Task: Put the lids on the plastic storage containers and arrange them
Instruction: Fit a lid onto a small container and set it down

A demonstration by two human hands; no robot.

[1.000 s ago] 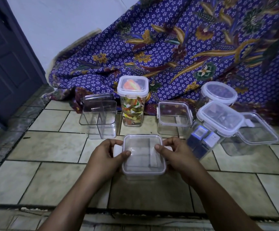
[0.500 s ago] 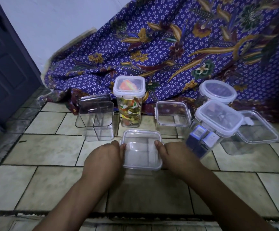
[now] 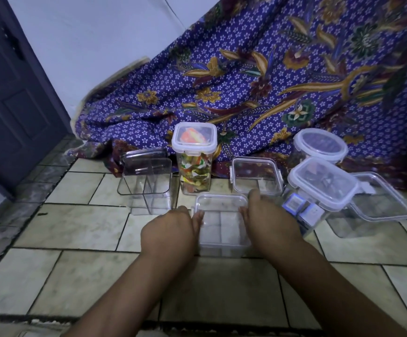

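Note:
A small clear square container with its lid on stands on the tiled floor in front of me. My left hand presses against its left side and my right hand against its right side, fingers curled over the lid's edges. Behind it stand a tall lidded container of colourful wrappers, an empty lidded square container, and a clear divided box with a loose lid leaning on it.
To the right are a lidded container holding small blue-and-white packets, a round-lidded tub and a wide clear box with its lid askew. A purple patterned cloth hangs behind. A dark door stands at the left.
Both hands slid from the top of the lid down to the container's sides, and the container has shifted slightly farther from me, toward the row.

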